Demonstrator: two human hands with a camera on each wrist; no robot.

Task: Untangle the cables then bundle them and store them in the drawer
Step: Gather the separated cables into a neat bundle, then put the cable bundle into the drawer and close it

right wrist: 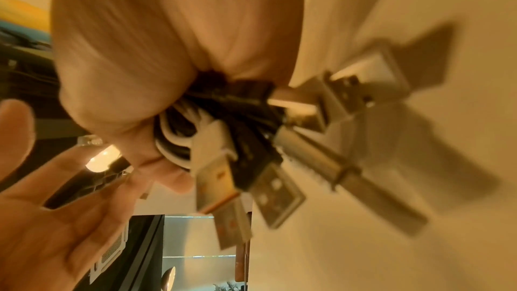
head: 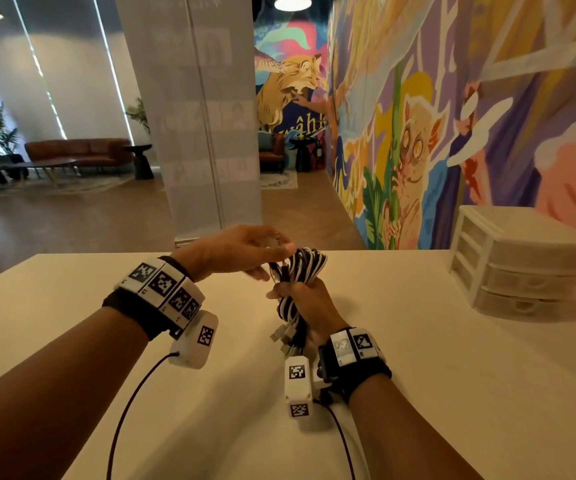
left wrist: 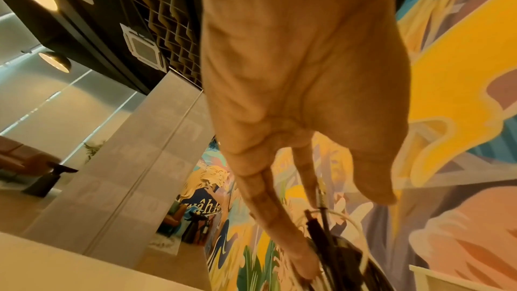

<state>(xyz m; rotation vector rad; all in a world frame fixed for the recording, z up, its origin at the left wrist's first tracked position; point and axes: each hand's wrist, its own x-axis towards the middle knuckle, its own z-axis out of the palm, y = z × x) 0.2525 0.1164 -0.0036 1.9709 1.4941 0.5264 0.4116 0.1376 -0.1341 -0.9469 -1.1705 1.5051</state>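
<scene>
The right hand (head: pixel 309 299) is closed around the middle of a folded bundle of black and white cables (head: pixel 300 271), held above the pale surface (head: pixel 418 341). The looped end rises above the grip and the plugs (head: pixel 284 336) hang below it. The left hand (head: pixel 241 252) reaches in from the left, its fingertips at the top of the bundle. A white set of drawers (head: pixel 515 261), all shut, stands at the right by the painted wall (head: pixel 487 98).

right hand (head: pixel 309 299) fisted, left hand (head: pixel 241 252) pinching
</scene>
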